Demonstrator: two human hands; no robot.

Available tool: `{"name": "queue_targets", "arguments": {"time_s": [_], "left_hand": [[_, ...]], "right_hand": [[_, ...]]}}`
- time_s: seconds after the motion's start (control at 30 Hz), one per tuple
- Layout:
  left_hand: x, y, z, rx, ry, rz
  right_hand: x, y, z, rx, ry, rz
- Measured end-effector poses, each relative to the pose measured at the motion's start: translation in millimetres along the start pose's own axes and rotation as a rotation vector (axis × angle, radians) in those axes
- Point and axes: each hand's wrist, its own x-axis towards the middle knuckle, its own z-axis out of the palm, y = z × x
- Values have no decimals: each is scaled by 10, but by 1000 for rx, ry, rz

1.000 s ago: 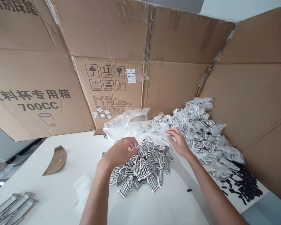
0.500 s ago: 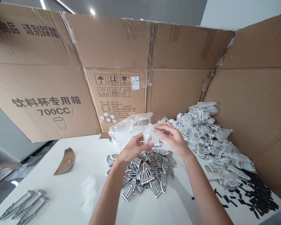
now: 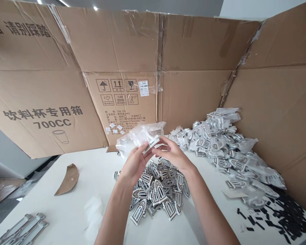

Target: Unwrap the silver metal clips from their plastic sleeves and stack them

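While left hand (image 3: pixel 134 163) and right hand (image 3: pixel 172 155) pinch a bagged piece (image 3: pixel 151 143) over the pile (image 3: pixel 158 190), cardboard walls (image 3: pixel 193 68) close back and right; the desk (image 3: pixel 71 207) stretches away left.

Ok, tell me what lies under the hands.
Loose silver arch-shaped pieces heaped on the white table, below the left hand and right hand pinching a small clear bag. The wrists cover part of the heap.

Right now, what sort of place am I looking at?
Probably a packing or sorting bench: a white table walled by opened cardboard boxes, a pile of loose metal pieces, a heap of bagged ones.
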Motion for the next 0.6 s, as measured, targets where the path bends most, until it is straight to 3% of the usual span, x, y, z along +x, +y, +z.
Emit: {"name": "queue_targets", "arguments": {"time_s": [0.13,0.4,0.6], "left_hand": [[22,-8,-29,-66,30,-97],[-21,33,-125,219,75,-72],[-32,162,-249,294,166,53]], "right_hand": [[25,22,10,49,1,-45],[27,20,-2,93,53,-47],[-44,-31,-311,92,216,-35]]}}
